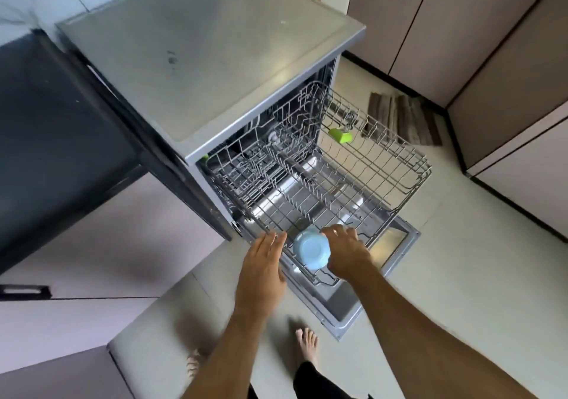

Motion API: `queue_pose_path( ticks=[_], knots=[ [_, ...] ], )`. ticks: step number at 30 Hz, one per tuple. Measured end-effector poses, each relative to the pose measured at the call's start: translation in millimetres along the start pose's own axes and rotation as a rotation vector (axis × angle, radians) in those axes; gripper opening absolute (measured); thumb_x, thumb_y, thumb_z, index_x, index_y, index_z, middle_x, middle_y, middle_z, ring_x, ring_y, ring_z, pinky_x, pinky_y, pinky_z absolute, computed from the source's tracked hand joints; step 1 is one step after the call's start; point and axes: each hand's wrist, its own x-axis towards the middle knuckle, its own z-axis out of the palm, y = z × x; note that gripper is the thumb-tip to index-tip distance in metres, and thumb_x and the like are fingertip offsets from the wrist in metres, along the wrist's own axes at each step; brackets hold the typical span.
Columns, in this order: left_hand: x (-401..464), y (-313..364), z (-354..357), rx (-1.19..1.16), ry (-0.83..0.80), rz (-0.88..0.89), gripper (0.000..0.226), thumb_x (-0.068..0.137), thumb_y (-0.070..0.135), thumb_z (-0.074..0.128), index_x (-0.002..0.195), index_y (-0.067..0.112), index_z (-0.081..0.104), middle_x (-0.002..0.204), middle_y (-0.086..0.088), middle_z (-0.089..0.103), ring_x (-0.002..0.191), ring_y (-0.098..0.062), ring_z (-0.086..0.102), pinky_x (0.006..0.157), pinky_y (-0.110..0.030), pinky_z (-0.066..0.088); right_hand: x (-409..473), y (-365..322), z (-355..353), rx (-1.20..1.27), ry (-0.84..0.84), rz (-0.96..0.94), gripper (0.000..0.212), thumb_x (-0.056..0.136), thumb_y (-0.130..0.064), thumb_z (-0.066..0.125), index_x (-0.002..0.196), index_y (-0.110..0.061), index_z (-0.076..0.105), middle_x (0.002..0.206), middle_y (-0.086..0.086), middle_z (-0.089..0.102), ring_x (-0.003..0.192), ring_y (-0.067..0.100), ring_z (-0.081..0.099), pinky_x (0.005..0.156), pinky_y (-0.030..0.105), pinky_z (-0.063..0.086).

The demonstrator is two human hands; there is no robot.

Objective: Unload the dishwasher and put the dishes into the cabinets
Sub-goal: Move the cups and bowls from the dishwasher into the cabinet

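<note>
A light blue bowl sits upside down at the near corner of the pulled-out wire rack of the open dishwasher. My right hand curls round the bowl's right side. To the left of the bowl, my left hand reaches forward with straight fingers, its tips at the rack's near rim. The rest of the rack holds no dishes that I can see.
The dishwasher door lies open flat under the rack. A green clip sits on the rack's far side. Beige cabinet doors line the right wall, with a striped mat on the floor. My bare feet stand near the door.
</note>
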Motion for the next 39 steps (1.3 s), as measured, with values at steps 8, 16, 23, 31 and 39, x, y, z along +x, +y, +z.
queue_pose_path(
  ticks=[8,16,23,31,39],
  knots=[
    [27.7,-12.6,44.7,0.014,-0.012,-0.023,0.081,0.078,-0.004,0.068,0.151,0.016,0.036,0.152,-0.007,0.041,0.144,-0.026,0.029,0.117,-0.034,0.022,45.9,-2.1,52.9,-0.2,-0.128,-0.151,0.091,0.09,-0.003,0.058,0.157,-0.032,0.003,0.166,0.005,-0.003,0.148,0.046,0.001,0.119,0.057,0.019],
    [58.7,-24.4,67.6,0.122,-0.066,0.076,0.086,0.069,0.005,0.076,0.148,0.014,0.041,0.148,-0.011,0.046,0.143,-0.028,0.033,0.117,-0.048,0.029,81.8,1.3,76.0,-0.244,-0.219,-0.159,0.098,0.089,-0.018,0.069,0.156,-0.038,0.001,0.164,0.011,-0.007,0.145,0.048,0.013,0.116,0.061,0.018],
    [58.4,-28.5,70.9,0.117,-0.03,0.1,0.078,0.071,0.006,0.066,0.146,0.013,0.045,0.146,-0.011,0.048,0.14,-0.029,0.037,0.117,-0.048,0.03,86.3,0.5,74.4,-0.197,-0.165,-0.163,0.102,0.081,-0.019,0.076,0.153,-0.038,0.008,0.162,0.016,0.003,0.137,0.052,0.024,0.111,0.059,0.034],
    [76.1,-24.9,27.3,0.155,0.029,0.139,0.05,0.1,0.031,0.046,0.148,0.016,0.041,0.147,-0.009,0.048,0.142,-0.026,0.035,0.115,-0.049,0.029,68.4,5.1,-12.0,0.377,0.013,0.108,0.108,0.059,-0.046,0.087,0.145,-0.046,0.021,0.149,0.0,0.032,0.13,0.041,0.039,0.102,0.058,0.041],
    [89.1,-12.9,-66.6,0.219,0.106,0.187,0.059,0.103,0.053,0.029,0.15,0.018,0.036,0.152,-0.005,0.042,0.145,-0.021,0.03,0.117,-0.049,0.027,30.9,-43.6,-107.1,0.548,0.235,0.083,0.103,0.058,-0.052,0.086,0.14,-0.041,0.025,0.128,0.001,0.053,0.108,0.026,0.057,0.088,0.043,0.057]
  ],
)
